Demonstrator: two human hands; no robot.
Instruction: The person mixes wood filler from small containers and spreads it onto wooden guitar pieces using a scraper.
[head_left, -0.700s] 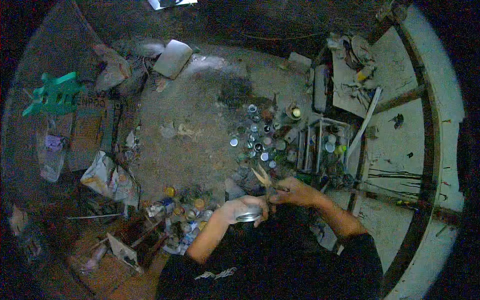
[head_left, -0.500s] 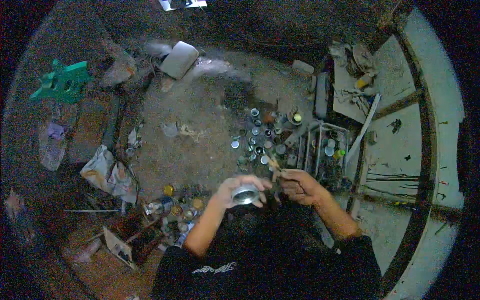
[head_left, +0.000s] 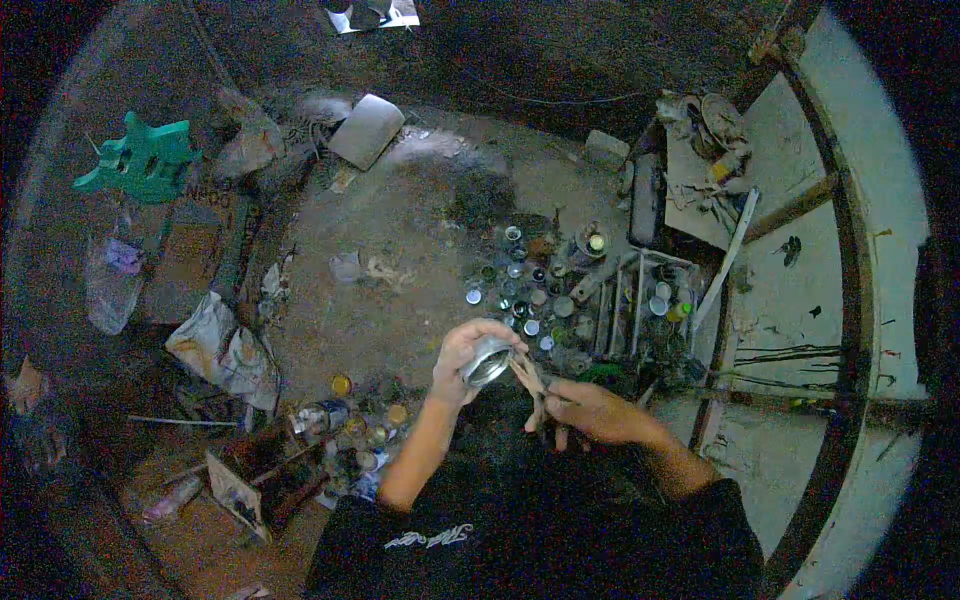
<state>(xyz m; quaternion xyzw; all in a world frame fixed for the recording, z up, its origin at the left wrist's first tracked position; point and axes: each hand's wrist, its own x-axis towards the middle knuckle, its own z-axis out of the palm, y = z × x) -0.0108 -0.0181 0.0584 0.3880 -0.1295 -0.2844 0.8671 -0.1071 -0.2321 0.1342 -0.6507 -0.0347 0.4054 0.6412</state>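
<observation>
Metal can and two-pronged tool, held above the floor in front of the wearer's dark shirt. The can is tilted, its open mouth turned toward the wearer; the tool's prongs lie at the rim on its right side, though whether they touch or merely adjoin it cannot be told. The step in hand appears to be the application of the tool to the rim; the next move would call for a firm hold on the can and control of the tool's handles.

Left hand: fingers curled over the can's far side and clamped on it, the forearm rising steeply from the lower left. Right hand: fingers closed about the tool's handles, the forearm slanting in from the lower right; the exact finger placement is too dark to resolve.

Beyond the hands, small containers cluster toward the floor's right edge, beside a framed rack. Jars crowd the near left corner. A green guitar-shaped body lies past the left edge; a pale slab rests near the far edge.
</observation>
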